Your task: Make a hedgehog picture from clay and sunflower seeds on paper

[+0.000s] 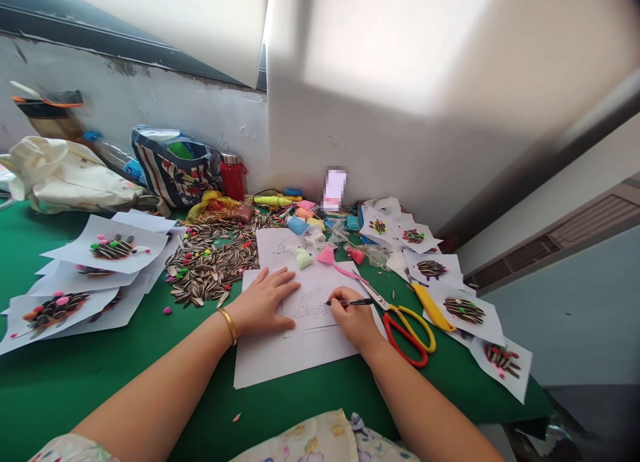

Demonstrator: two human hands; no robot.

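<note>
My right hand (pixel 354 321) grips a black pen (pixel 359 302), its tip at the edge of a hedgehog-like drawing (pixel 314 303) filled with small marks. This drawing is on white paper (pixel 270 365) lying on the green table. My left hand (pixel 267 302) rests flat on the paper with its fingers spread, left of the drawing. Another sheet with an outline drawing (pixel 287 243) lies behind it. Scissors (pixel 400 319) with red and yellow handles lie just right of my right hand. Lumps of coloured clay (pixel 326 255) sit beyond both hands.
Sunflower seeds (pixel 213 269) are heaped at left centre. Finished seed pictures lie in a left stack (pixel 117 245) and a right row (pixel 467 309). A yellow cutter (pixel 431 307) lies at right. Behind are a striped bag (pixel 175 172), a red flask (pixel 232 177) and a blurred phone (pixel 334 189).
</note>
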